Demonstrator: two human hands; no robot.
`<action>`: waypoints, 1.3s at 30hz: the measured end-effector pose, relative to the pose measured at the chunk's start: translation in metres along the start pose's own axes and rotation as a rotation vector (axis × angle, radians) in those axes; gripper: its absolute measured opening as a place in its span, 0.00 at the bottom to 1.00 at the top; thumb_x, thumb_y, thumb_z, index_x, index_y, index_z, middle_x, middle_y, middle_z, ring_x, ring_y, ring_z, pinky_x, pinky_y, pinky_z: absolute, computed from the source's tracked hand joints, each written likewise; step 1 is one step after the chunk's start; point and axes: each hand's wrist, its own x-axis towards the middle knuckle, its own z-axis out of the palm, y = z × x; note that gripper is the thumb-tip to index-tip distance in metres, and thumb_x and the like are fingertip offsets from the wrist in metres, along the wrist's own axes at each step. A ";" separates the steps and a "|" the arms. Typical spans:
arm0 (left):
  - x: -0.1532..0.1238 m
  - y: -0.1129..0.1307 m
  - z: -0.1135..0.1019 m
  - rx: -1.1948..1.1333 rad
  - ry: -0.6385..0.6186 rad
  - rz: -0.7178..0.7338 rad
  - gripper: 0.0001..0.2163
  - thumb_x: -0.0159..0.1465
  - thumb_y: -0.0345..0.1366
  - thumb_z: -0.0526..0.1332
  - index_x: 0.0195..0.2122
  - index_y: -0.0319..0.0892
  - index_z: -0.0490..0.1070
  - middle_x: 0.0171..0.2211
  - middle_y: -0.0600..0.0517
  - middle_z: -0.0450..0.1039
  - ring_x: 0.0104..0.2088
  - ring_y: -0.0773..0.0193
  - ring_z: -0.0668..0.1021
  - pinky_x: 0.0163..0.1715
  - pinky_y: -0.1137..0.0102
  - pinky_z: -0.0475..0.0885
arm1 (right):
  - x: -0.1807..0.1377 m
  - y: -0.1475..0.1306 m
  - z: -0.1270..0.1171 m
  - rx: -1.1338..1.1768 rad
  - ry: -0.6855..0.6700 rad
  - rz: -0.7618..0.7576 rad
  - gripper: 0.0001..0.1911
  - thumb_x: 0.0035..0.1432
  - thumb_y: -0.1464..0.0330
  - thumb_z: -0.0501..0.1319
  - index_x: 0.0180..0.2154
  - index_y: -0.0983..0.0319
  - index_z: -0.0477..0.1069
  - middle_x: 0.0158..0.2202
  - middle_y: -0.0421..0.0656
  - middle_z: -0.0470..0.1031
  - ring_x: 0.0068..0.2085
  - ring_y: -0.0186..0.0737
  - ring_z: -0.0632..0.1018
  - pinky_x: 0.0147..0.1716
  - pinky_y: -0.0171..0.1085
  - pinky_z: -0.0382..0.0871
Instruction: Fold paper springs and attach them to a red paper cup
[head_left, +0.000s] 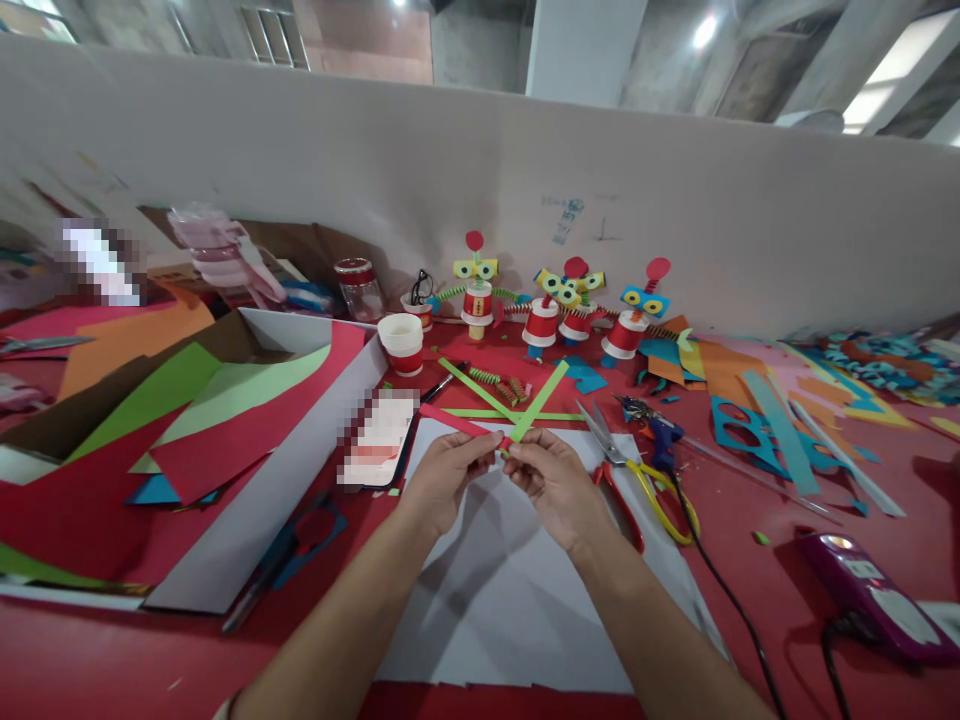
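My left hand and my right hand meet above a white sheet on the red table. Both pinch the joined ends of two paper strips: a red strip pointing up-left and a green strip pointing up-right. The fingers of both hands are closed on the spot where the strips cross. More green strips and small folded paper springs lie just beyond my hands.
Scissors and a glue gun with a black cord lie to the right. Paper-cup robot figures stand by the wall. A stack of paper cups, coloured paper sheets at left, scraps at right, a purple device.
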 end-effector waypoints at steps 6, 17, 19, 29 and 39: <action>-0.002 -0.010 0.007 -0.102 0.002 0.059 0.12 0.44 0.41 0.73 0.21 0.38 0.75 0.21 0.54 0.72 0.24 0.70 0.70 0.29 0.73 0.65 | 0.001 0.006 0.002 0.117 -0.008 -0.095 0.11 0.40 0.69 0.71 0.25 0.61 0.70 0.24 0.35 0.74 0.26 0.30 0.73 0.30 0.31 0.67; -0.003 -0.012 0.006 -0.106 0.028 0.091 0.07 0.48 0.37 0.71 0.25 0.40 0.77 0.26 0.52 0.76 0.29 0.68 0.73 0.33 0.72 0.66 | -0.001 0.012 0.001 0.008 -0.036 -0.209 0.09 0.46 0.66 0.69 0.30 0.59 0.70 0.29 0.36 0.75 0.32 0.33 0.76 0.38 0.36 0.70; -0.001 -0.009 0.003 -0.123 0.039 0.099 0.07 0.48 0.38 0.70 0.24 0.40 0.77 0.26 0.52 0.76 0.29 0.68 0.73 0.31 0.73 0.66 | 0.000 0.005 -0.003 -0.108 -0.080 -0.219 0.08 0.45 0.67 0.68 0.30 0.59 0.72 0.30 0.37 0.75 0.32 0.34 0.75 0.37 0.36 0.69; -0.009 0.010 0.001 -0.086 -0.127 -0.182 0.06 0.50 0.33 0.70 0.25 0.37 0.75 0.23 0.49 0.76 0.24 0.70 0.77 0.22 0.80 0.68 | 0.012 -0.012 -0.023 -0.415 -0.223 -0.394 0.04 0.49 0.65 0.67 0.30 0.57 0.77 0.25 0.37 0.73 0.29 0.35 0.70 0.33 0.36 0.65; -0.009 0.009 0.002 -0.002 -0.128 -0.113 0.04 0.47 0.31 0.68 0.20 0.38 0.75 0.20 0.50 0.74 0.20 0.73 0.72 0.21 0.79 0.65 | 0.015 -0.008 -0.025 -0.531 -0.269 -0.360 0.07 0.54 0.62 0.64 0.32 0.59 0.74 0.27 0.37 0.71 0.30 0.35 0.71 0.32 0.35 0.64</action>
